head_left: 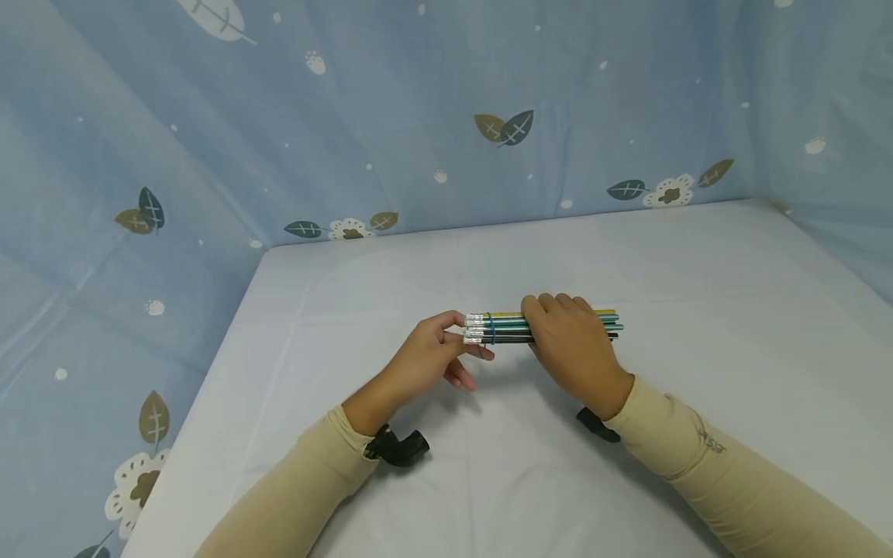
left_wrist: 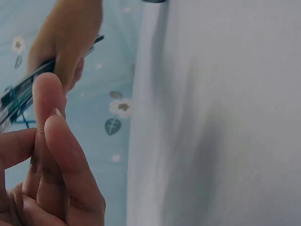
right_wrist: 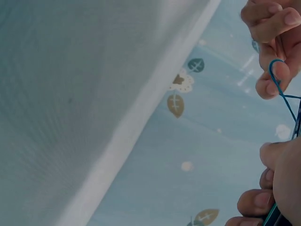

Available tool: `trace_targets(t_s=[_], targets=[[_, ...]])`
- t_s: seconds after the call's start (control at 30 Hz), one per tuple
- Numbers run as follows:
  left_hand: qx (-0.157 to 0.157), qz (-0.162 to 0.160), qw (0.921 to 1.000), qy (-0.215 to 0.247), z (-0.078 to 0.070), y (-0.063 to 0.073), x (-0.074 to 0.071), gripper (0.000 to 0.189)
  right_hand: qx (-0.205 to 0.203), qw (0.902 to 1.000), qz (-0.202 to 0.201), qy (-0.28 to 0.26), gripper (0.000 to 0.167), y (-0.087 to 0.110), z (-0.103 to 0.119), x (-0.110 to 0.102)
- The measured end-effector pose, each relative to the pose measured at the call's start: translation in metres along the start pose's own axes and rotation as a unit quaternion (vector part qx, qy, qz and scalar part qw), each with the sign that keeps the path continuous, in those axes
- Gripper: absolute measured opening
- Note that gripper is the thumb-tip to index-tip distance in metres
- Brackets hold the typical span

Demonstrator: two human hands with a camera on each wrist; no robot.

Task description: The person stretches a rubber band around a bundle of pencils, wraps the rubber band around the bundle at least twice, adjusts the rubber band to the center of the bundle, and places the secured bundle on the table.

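A bundle of pencils [head_left: 512,328], yellow, teal and dark, lies level above the table in the head view. Their silvery eraser ends point left. My right hand [head_left: 574,341] grips the bundle around its middle, knuckles up. Near the eraser ends a thin blue rubber band [head_left: 491,328] circles the pencils. One loop of the band [right_wrist: 284,97] stretches away from them to my left hand [head_left: 424,355], hooked at a fingertip in the right wrist view. The left thumb and fingers are bent beside the eraser ends; the lower fingers spread loosely.
A white-covered table [head_left: 391,294] lies beneath both hands. Blue patterned cloth [head_left: 418,116] hangs behind it and along its left and right sides. A black wrist strap [head_left: 401,448] sits at the left sleeve, and a dark piece [head_left: 598,425] shows under the right wrist.
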State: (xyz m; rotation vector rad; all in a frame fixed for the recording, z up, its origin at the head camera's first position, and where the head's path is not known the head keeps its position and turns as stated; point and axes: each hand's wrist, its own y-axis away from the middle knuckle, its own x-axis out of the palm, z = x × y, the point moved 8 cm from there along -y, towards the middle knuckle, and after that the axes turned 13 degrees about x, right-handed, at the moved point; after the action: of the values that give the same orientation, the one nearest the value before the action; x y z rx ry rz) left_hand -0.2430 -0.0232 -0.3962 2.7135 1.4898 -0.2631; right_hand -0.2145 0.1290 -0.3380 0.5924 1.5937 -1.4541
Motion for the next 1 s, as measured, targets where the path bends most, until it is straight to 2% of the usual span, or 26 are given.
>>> trace_targets(t_s=[0.1, 0.4, 0.53, 0.73, 1.0], targets=[[-0.006, 0.002, 0.9999, -0.01, -0.001, 0.001, -0.007, 0.016, -0.014, 0.9999, 0.006, 0.001, 0.036, 0.001, 0.003, 0.001], [-0.02, 0.043, 0.9987, -0.018, -0.008, 0.003, -0.014, 0.015, -0.058, 0.9969, 0.052, 0.015, 0.034, 0.005, 0.009, 0.009], [-0.031, 0.05, 0.998, -0.023, -0.008, 0.005, -0.017, 0.016, -0.074, 0.9956, 0.052, 0.023, 0.033, 0.006, 0.012, 0.01], [-0.039, 0.047, 0.9976, -0.034, -0.011, 0.007, -0.016, 0.017, -0.078, 0.9953, 0.046, 0.033, 0.031, 0.008, 0.013, 0.009], [-0.05, 0.022, 0.9972, -0.05, -0.014, 0.009, -0.015, 0.016, -0.065, 0.9958, 0.047, 0.043, 0.025, 0.01, 0.011, 0.014]])
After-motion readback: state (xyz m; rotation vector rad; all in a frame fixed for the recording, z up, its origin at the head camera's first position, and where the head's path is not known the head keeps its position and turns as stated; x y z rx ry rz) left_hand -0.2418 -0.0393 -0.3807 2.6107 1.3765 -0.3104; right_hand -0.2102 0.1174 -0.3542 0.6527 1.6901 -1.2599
